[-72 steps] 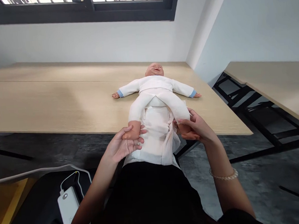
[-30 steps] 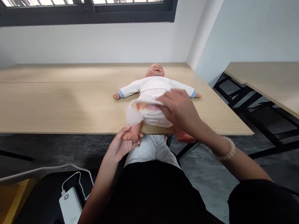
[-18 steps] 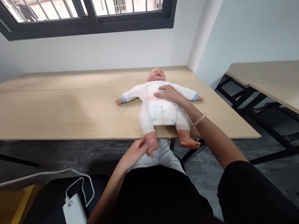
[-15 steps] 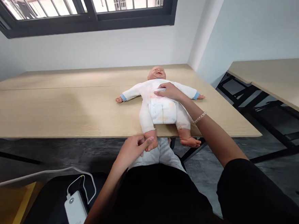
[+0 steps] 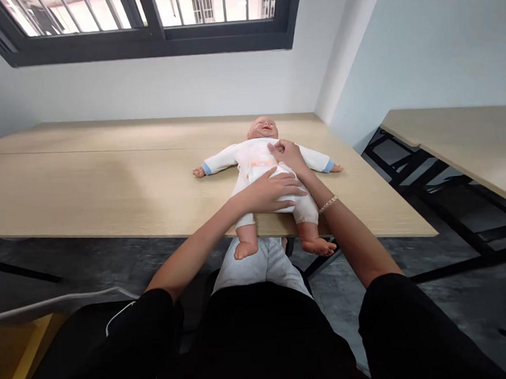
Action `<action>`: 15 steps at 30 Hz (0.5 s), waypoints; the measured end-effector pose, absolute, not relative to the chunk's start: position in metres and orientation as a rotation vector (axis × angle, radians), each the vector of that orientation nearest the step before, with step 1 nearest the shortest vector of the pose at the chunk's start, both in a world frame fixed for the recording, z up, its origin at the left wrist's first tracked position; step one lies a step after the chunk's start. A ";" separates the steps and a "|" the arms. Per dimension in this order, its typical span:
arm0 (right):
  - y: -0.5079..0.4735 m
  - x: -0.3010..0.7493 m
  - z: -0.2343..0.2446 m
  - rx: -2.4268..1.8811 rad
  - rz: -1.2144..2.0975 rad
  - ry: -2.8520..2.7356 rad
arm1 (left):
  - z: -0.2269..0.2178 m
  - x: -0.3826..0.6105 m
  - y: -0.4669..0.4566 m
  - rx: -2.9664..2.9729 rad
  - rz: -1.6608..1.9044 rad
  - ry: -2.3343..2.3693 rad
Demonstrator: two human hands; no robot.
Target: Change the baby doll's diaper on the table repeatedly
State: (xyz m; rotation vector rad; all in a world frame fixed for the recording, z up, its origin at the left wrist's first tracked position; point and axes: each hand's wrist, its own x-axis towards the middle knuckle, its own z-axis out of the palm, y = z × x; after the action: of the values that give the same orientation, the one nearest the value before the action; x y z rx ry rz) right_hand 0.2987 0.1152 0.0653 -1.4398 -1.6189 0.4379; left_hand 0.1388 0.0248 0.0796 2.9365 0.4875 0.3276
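A baby doll [image 5: 264,154] in a white suit with blue cuffs lies on its back near the front edge of a long wooden table [image 5: 105,182], its bare feet hanging over the edge. A white nappy [image 5: 289,201] covers its lower belly. My left hand [image 5: 270,191] lies flat on the nappy with fingers stretched out. My right hand [image 5: 286,154] rests on the doll's chest at the nappy's upper edge, fingertips bent onto the cloth; a bracelet is on that wrist.
A second wooden table [image 5: 462,146] on a black frame stands to the right across a gap of dark floor. A dark-framed window [image 5: 150,17] is above the white wall. A white cable [image 5: 53,304] runs at lower left.
My left hand let go of the doll's foot and moved up onto the nappy. My right hand laid the nappy over the doll's belly and stays at its top edge.
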 end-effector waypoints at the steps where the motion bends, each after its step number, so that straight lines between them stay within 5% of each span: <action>1: 0.115 0.303 0.064 -1.443 0.433 -1.550 | 0.081 0.140 0.033 2.927 0.315 0.486; 15: 0.020 0.389 0.011 -1.692 0.198 -1.837 | 0.089 0.156 0.112 2.709 0.304 0.638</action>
State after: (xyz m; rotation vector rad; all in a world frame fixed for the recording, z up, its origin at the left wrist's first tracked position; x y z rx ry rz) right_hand 0.3893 0.0199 0.0107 -1.6917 -1.8365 0.1980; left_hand 0.1563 0.1118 0.0886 2.7087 0.6377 0.3041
